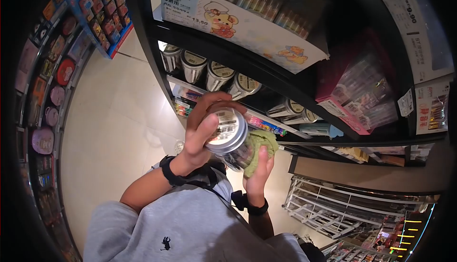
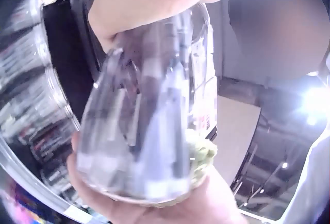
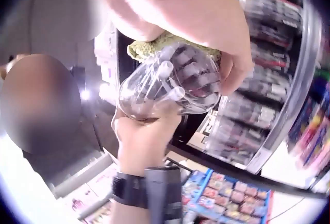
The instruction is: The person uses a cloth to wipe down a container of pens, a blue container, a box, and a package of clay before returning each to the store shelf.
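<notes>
My left hand grips a clear jar near its silver-rimmed lid, which bears a round barcode label. The jar is tilted in front of my chest, and pale stick-like items show through its wall in the right wrist view. With my right hand I hold a crumpled green cloth against the jar's other end. From the left wrist, the jar looks blurred, with the cloth at its lower right. In the right wrist view the cloth lies between my right hand and the jar.
Similar lidded canisters stand on the dark shelf just beyond my hands. Above them sits a printed display box, with a pink box to its right. A white wire rack is at lower right. More shelves line the left.
</notes>
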Available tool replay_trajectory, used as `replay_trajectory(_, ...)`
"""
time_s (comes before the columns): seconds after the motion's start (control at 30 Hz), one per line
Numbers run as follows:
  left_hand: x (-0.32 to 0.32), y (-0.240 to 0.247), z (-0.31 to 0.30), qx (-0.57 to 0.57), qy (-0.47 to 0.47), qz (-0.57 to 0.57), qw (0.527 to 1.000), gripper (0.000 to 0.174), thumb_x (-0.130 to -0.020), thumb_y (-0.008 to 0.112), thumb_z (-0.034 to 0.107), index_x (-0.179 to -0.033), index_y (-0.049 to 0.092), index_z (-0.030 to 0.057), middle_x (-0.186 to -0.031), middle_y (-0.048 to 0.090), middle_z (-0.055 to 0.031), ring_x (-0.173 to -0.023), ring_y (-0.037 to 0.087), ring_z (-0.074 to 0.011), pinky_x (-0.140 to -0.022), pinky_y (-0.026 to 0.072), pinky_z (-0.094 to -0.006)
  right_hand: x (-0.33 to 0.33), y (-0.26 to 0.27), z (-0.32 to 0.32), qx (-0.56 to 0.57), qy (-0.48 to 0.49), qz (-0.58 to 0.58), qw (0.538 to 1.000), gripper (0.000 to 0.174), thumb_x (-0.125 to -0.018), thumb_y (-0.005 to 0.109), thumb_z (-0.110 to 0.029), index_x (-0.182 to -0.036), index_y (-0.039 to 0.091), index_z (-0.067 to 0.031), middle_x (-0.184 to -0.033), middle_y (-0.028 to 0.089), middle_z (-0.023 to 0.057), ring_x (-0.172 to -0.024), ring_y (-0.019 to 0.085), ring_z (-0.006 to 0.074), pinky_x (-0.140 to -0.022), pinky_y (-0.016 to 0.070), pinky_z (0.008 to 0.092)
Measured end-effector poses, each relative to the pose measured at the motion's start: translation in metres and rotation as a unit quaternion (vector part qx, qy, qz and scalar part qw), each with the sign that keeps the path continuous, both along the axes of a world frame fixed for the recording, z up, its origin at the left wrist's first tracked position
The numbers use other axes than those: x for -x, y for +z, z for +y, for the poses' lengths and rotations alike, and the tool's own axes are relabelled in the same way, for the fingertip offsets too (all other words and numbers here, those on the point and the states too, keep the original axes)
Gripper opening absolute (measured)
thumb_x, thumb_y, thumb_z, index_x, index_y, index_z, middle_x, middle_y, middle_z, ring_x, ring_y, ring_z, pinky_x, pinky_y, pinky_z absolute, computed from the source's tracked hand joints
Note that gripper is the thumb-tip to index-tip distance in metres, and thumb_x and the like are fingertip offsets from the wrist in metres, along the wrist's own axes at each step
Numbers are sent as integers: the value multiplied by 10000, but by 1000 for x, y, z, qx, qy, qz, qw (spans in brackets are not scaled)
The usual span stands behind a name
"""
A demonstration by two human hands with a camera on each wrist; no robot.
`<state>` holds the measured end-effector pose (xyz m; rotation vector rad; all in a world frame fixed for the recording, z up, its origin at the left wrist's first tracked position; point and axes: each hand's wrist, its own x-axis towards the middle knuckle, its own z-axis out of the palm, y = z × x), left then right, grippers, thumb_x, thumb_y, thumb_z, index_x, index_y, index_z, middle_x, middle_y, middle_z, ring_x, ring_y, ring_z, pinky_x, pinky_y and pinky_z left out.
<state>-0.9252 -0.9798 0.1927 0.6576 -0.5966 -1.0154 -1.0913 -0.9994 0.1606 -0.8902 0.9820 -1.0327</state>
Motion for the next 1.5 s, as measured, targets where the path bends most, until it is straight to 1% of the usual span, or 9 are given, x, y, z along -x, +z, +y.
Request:
replay_trajectory(0.23,47,-5,-15,28,104,-21,994,478,-870,549,334,-1156,395,-16,-1003,619,-250,-875,653,-250,-770,538,-310,-5,43,-19,298,77,118,944,402,-925,545,-174,-1250,464,48,-1151,579,167,-1052,548,201,-956,411,338)
replay_trajectory(0.4,54,20,-26,83,54,-23,995,538,-854,635,400,-1126,322,58,-915,633,-272,-864,659,-350,-797,544,-423,44,14,-65,271,135,119,946,403,-954,517,-216,-1258,465,43,-1110,616,142,-1040,562,195,-917,434,319)
replay_trajectory(0.53,80,4,-37,107,42,-16,993,481,-842,616,337,-1093,322,50,-885,636,-281,-868,664,-359,-797,543,-404,64,-2,-89,-3,189,1,982,345,-1006,447,-251,-1257,482,-18,-1170,593,80,-1043,575,166,-865,484,308)
replay_trajectory(0.73,99,5,-66,-181,43,-159,970,614,-957,522,460,-1296,409,-39,-1184,568,-127,-1079,543,-167,-932,430,-289,91,-30,-108,-273,178,-155,932,368,-1002,466,-313,-1289,490,-84,-1221,591,57,-1094,593,149,-905,500,298)
replay_trajectory(0.87,114,-18,-57,-173,39,-222,959,731,-806,761,339,-1329,402,-26,-1234,555,-133,-1155,527,-206,-1007,408,-327,103,-38,-122,-270,156,-80,947,372,-1004,466,-266,-1322,469,-73,-1240,581,67,-1132,572,166,-960,465,319)
replay_trajectory(1.0,123,-21,-53,-261,31,-259,930,881,-618,913,156,-1322,415,-21,-1233,577,-126,-1166,542,-210,-1024,414,-352,110,-59,-126,-76,203,-66,974,377,-988,493,-140,-1348,454,-35,-1191,588,67,-1076,551,150,-951,417,267)
replay_trajectory(1.1,125,-27,-48,-252,68,-293,920,845,-615,892,130,-1308,430,-20,-1212,592,-111,-1141,558,-205,-1014,423,-344,125,-60,-137,77,302,100,945,318,-942,502,-78,-1253,517,-12,-1103,623,58,-973,556,132,-888,432,257)
replay_trajectory(1.4,88,-72,-78,-169,130,-391,895,685,-624,816,105,-1228,507,10,-1162,545,-141,-1085,539,-294,-958,431,-373,109,-43,-114,-27,269,56,961,448,-882,485,-45,-1328,489,-2,-1185,591,88,-1071,538,149,-946,419,277)
replay_trajectory(1.5,75,-92,-88,-134,122,-522,834,750,-630,789,40,-1286,427,14,-1218,467,-175,-1169,464,-349,-1009,379,-405,88,-37,-105,28,234,64,970,491,-864,493,-97,-1337,461,34,-1228,568,118,-1150,519,196,-1007,381,321)
